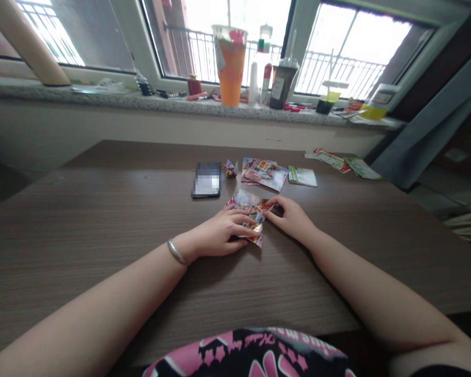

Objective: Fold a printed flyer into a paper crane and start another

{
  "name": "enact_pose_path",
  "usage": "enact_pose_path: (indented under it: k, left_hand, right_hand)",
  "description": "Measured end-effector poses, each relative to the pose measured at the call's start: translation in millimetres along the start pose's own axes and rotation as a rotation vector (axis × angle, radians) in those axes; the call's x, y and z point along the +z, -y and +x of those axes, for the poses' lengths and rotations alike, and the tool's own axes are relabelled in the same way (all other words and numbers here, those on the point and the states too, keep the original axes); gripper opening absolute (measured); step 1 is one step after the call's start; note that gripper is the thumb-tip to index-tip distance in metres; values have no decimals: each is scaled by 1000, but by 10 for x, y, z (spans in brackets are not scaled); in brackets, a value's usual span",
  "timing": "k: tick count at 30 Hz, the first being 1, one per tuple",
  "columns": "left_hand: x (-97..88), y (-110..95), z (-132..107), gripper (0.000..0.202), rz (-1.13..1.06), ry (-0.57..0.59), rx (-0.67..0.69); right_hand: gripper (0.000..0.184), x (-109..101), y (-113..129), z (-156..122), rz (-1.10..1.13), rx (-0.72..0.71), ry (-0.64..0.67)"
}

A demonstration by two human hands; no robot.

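Observation:
A colourful printed paper sheet [244, 198], partly folded and with pointed corners, lies on the table in front of me. My left hand [225, 230], a silver bangle at its wrist, rests on the sheet's left and near part with its fingers spread. At the sheet's right edge my right hand [288, 215] pinches the paper between thumb and fingers. Just beyond the sheet stands a small folded paper piece [231, 169] in similar colours. Several printed sheets [265, 174] are stacked behind it to the right. My fingers cover some of the folds.
A dark phone-like device [206, 180] with a blurred screen lies left of the folded piece. Green-and-white cards [302, 176] and paper strips [332, 159] lie at the right back. Along the windowsill [172, 103] stand an orange drink cup [231, 68], a dark cup [283, 84] and bottles.

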State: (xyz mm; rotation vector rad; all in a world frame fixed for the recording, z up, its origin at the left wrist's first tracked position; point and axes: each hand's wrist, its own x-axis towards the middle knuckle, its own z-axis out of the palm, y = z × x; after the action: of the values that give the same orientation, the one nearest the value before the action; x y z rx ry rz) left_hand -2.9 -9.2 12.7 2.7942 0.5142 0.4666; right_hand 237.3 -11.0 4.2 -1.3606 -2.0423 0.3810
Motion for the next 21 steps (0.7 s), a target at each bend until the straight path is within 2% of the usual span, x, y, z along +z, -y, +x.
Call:
enact_pose_path:
  k: [10,21]
  left_hand:
    - [14,-1,-13,38,32,37,-16]
    - [68,-30,0,39,124,-19,-20]
  right_hand:
    - [12,7,10,-5,-10,29,-63]
    - [6,-31,31,-19,-14,-152,-144]
